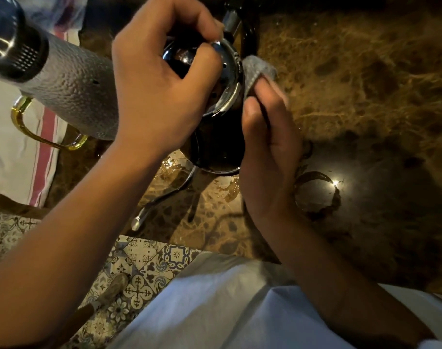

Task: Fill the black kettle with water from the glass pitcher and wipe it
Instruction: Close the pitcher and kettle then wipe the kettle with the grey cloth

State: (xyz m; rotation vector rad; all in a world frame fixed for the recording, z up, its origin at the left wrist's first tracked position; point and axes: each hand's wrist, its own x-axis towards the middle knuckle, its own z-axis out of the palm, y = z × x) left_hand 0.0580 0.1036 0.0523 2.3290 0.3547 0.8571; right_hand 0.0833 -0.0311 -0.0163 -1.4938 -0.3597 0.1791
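The black kettle stands on the brown marble counter, its thin curved spout pointing toward me and to the left. My left hand grips the rim of its chrome lid, which is tilted up. My right hand presses a grey cloth against the kettle's right side, near the top. Just right of my right wrist sits a clear glass vessel, seen from above and catching a light; it looks like the pitcher.
A white hammered flask with a gold handle stands at the left on a white towel with red stripes. Small wet patches shine on the counter under the spout. Patterned floor tiles lie below the counter's near edge.
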